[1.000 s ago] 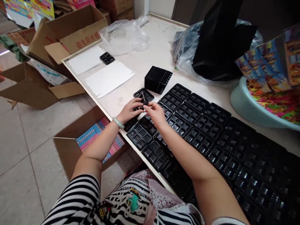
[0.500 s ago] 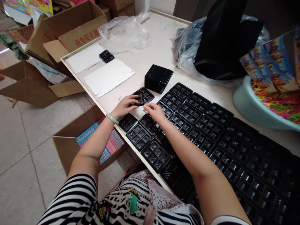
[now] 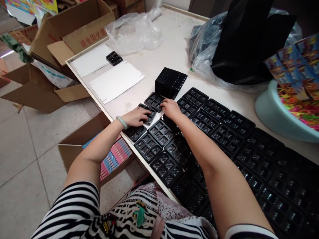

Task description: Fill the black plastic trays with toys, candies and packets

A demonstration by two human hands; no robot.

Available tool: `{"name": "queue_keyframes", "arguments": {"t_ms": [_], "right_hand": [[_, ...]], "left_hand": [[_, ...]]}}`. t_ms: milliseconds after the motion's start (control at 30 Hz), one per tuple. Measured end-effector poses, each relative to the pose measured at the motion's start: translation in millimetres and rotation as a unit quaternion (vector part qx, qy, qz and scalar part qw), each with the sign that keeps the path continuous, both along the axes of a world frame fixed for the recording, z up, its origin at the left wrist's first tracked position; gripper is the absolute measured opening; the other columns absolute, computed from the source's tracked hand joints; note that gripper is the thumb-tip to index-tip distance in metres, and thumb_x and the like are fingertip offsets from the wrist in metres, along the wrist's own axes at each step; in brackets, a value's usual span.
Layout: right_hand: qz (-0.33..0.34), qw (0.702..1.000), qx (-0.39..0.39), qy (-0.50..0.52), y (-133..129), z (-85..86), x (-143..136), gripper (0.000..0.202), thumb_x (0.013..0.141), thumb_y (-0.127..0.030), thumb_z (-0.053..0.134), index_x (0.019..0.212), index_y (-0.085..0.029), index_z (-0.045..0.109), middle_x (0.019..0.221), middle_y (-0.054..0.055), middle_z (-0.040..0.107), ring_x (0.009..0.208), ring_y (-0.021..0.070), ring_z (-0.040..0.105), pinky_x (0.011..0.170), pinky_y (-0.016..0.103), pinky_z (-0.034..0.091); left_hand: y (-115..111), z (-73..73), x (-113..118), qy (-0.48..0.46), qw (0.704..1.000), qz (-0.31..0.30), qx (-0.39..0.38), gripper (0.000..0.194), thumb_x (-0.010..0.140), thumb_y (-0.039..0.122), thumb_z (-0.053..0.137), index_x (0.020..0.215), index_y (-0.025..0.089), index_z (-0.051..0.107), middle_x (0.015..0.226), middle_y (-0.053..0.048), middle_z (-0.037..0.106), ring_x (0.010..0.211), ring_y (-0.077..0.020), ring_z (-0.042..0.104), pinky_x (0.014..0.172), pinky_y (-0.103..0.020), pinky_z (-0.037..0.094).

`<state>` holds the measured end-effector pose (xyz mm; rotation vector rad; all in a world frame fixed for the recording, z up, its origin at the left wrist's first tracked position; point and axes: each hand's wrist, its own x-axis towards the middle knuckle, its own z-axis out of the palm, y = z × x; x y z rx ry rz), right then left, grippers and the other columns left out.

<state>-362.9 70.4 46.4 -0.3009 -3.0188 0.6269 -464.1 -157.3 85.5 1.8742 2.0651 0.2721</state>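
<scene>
My left hand (image 3: 136, 117) has its fingers over a black plastic tray (image 3: 150, 117) with square compartments, gripping it near the table's front edge. My right hand (image 3: 170, 108) is curled at the right end of a second black tray (image 3: 152, 99), its fingertips on that edge. These two trays lie close together at the far end of the laid-out black trays (image 3: 161, 132), which cover much of the table in rows. Just behind my right hand stands a stack of nested black trays (image 3: 169, 81) on its side.
White card sheets (image 3: 117, 81) and a small black tray (image 3: 114, 58) lie at the back left. Clear plastic bags (image 3: 134, 33), a black bag (image 3: 239, 49) and a pale blue basin (image 3: 271, 106) with colourful bands stand around. A carton (image 3: 72, 156) of pink and blue packs sits below the edge.
The overlapping trays between my hands now lie apart. My left hand moved slightly down and nearer with one; my right hand moved up to the other's right end. The view shifted slightly.
</scene>
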Motion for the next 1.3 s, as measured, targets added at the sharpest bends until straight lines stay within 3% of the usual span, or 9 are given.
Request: {"name": "queue_keyframes", "arguments": {"t_ms": [233, 367, 467, 600, 733, 900, 1033, 1133, 1300], "right_hand": [[0.015, 0.999, -0.036, 0.013, 10, -6.6, 4, 0.037, 0.096, -0.013, 0.051, 0.114, -0.023, 0.081, 0.139, 0.012, 0.066, 0.133, 0.0332, 0.053, 0.113, 0.053, 0.042], [0.030, 0.998, -0.045, 0.023, 6, -4.2, 12, 0.040, 0.096, -0.012, 0.048, 0.113, -0.026, 0.081, 0.138, 0.010, 0.068, 0.131, 0.0326, 0.053, 0.113, 0.054, 0.040], [0.033, 0.998, -0.048, 0.022, 4, -2.5, 16, 0.037, 0.096, -0.013, 0.051, 0.115, -0.025, 0.081, 0.139, 0.011, 0.068, 0.133, 0.0332, 0.052, 0.115, 0.056, 0.036], [0.033, 0.998, -0.046, 0.020, 3, -3.5, 19, 0.033, 0.094, -0.017, 0.056, 0.114, -0.025, 0.081, 0.138, 0.011, 0.067, 0.134, 0.0336, 0.050, 0.116, 0.056, 0.032], [0.019, 0.999, -0.042, 0.020, 2, -6.0, 18, 0.030, 0.093, -0.018, 0.059, 0.113, -0.025, 0.080, 0.137, 0.011, 0.067, 0.134, 0.0337, 0.050, 0.116, 0.056, 0.031], [-0.008, 0.999, -0.035, 0.028, 2, -8.5, 15, 0.026, 0.093, -0.020, 0.061, 0.110, -0.024, 0.081, 0.134, 0.012, 0.068, 0.132, 0.0343, 0.051, 0.114, 0.056, 0.032], [-0.005, 0.999, -0.039, 0.036, 1, -10.3, 12, 0.026, 0.092, -0.019, 0.062, 0.109, -0.024, 0.081, 0.134, 0.013, 0.069, 0.132, 0.0353, 0.052, 0.114, 0.058, 0.033], [0.003, 0.998, -0.047, 0.030, -2, -7.8, 15, 0.027, 0.092, -0.019, 0.061, 0.109, -0.025, 0.080, 0.135, 0.012, 0.069, 0.133, 0.0354, 0.053, 0.114, 0.059, 0.033], [0.026, 0.996, -0.058, 0.066, 10, 9.9, 21, 0.028, 0.098, -0.022, 0.056, 0.115, -0.024, 0.077, 0.135, 0.012, 0.069, 0.132, 0.0315, 0.056, 0.116, 0.053, 0.036]], "left_hand": [[-14, -9.4, 2, -0.146, 0.985, 0.015, 0.092, 0.023, 0.085, 0.022, 0.057, 0.094, 0.026, 0.078, 0.136, -0.007, 0.072, 0.129, -0.0286, 0.064, 0.115, -0.054, 0.044], [-14, -18.3, -8, -0.142, 0.952, 0.197, 0.185, 0.026, 0.094, 0.031, 0.052, 0.106, 0.024, 0.074, 0.130, -0.009, 0.072, 0.125, -0.0260, 0.064, 0.114, -0.050, 0.047], [-14, -28.7, -20, -0.102, 0.941, 0.285, 0.148, 0.037, 0.086, 0.037, 0.066, 0.119, 0.021, 0.071, 0.129, -0.012, 0.070, 0.125, -0.0307, 0.063, 0.114, -0.054, 0.046], [-22, -38.9, -30, -0.123, 0.954, 0.250, 0.107, 0.062, 0.071, 0.043, 0.084, 0.126, 0.021, 0.068, 0.129, -0.014, 0.069, 0.122, -0.0338, 0.063, 0.111, -0.055, 0.048], [-30, -40.2, -29, -0.149, 0.958, 0.218, 0.112, 0.067, 0.068, 0.045, 0.087, 0.128, 0.023, 0.067, 0.130, -0.013, 0.067, 0.124, -0.0325, 0.062, 0.113, -0.054, 0.047], [-22, -38.7, -26, -0.205, 0.947, 0.208, 0.133, 0.061, 0.076, 0.041, 0.082, 0.132, 0.023, 0.065, 0.142, -0.013, 0.061, 0.132, -0.0299, 0.058, 0.116, -0.049, 0.046], [-13, -42.5, -31, -0.175, 0.951, 0.219, 0.127, 0.047, 0.078, 0.033, 0.077, 0.123, 0.022, 0.070, 0.142, -0.013, 0.060, 0.135, -0.0304, 0.056, 0.120, -0.051, 0.043], [-13, -43.1, -34, -0.160, 0.955, 0.215, 0.125, 0.043, 0.078, 0.031, 0.076, 0.120, 0.022, 0.071, 0.135, -0.013, 0.064, 0.128, -0.0300, 0.060, 0.115, -0.051, 0.047], [-9, -27.8, -43, -0.135, 0.958, 0.213, 0.139, 0.043, 0.079, 0.042, 0.077, 0.117, 0.021, 0.072, 0.124, -0.011, 0.069, 0.120, -0.0310, 0.064, 0.112, -0.052, 0.050]]}}
